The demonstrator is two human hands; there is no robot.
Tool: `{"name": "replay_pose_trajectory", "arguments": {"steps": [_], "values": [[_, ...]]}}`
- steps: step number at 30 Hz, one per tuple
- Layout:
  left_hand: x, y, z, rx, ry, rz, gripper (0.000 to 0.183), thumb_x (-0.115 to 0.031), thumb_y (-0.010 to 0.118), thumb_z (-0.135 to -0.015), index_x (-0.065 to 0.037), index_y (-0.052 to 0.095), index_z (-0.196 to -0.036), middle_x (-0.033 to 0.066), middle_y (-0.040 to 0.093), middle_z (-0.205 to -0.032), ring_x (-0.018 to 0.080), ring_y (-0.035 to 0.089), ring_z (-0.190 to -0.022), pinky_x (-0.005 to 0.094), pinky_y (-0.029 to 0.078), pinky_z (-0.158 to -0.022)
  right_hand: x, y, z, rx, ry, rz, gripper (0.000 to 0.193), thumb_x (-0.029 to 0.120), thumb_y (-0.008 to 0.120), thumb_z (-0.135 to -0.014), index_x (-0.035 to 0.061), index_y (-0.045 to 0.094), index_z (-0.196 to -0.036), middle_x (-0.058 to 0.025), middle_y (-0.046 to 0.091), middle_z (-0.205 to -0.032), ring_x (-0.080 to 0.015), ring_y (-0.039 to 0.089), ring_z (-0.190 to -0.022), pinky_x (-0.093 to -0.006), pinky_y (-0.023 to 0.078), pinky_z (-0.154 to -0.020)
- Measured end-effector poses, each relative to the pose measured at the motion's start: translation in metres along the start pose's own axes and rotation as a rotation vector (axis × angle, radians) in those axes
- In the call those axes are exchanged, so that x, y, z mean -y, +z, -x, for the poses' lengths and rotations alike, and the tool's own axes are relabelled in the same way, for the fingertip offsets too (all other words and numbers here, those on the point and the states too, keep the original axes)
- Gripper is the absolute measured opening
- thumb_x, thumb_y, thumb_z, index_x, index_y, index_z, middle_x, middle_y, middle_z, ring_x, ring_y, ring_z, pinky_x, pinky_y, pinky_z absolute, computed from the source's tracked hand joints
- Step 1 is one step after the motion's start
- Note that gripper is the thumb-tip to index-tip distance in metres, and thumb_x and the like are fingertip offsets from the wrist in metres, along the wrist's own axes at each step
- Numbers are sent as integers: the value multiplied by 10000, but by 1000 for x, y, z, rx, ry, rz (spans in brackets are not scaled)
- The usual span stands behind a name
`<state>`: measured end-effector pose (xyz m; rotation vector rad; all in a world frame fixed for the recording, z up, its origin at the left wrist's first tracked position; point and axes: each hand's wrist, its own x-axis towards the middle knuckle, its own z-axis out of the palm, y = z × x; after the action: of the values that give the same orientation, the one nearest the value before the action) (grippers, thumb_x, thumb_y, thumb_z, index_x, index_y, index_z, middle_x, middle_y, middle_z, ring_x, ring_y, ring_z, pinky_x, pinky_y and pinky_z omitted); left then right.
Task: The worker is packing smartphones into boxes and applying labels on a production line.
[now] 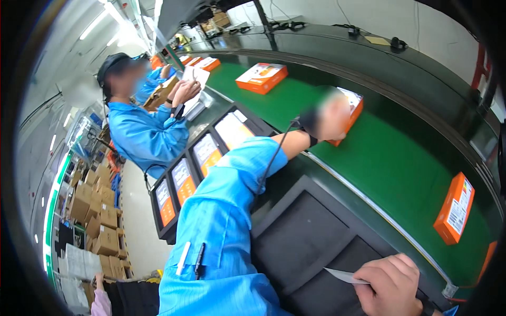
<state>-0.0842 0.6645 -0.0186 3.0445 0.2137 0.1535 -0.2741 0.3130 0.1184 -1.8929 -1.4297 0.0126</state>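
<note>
My left arm, in a blue sleeve, reaches across to the green conveyor belt. There my left hand point(332, 118), partly blurred, is closed over the near left end of an orange and white box point(354, 108). A black strap and a thin cord sit at that wrist. Low on the right, my right hand point(390, 284) pinches a small white slip point(345, 276) between thumb and fingers. That slip hangs over a black compartment tray point(303, 231), whose visible compartments hold nothing.
More orange boxes lie on the belt point(316, 95), including one upper middle point(262, 78) and one at right point(454, 208). Another black tray point(167, 231) holds several orange-and-white boxes left of my arm. A co-worker in blue point(145, 134) handles white paper. Cartons point(108, 239) stand lower left.
</note>
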Motion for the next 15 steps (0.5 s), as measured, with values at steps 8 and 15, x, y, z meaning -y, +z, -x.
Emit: {"name": "replay_pose_trajectory", "arguments": {"steps": [8,15], "values": [[13,0,21,-63,-66,53,898,-243,709,-688,-299,292,-1481,168,186,-1536,383,170,-1416,727,264,-970,-3,10,-15,1,-25,-17,110,30,676,-761,61,609,-842,-85,636,-823,-275,613,-746,-352,458,-682],[-8,61,-46,-199,16,200,829,-194,674,-657,-110,382,-1429,259,340,-1437,407,344,-1329,495,379,-1044,9,12,-5,-161,-31,242,163,-6,670,-669,78,615,-797,-62,630,-767,-246,608,-712,-320,443,-646]]}}
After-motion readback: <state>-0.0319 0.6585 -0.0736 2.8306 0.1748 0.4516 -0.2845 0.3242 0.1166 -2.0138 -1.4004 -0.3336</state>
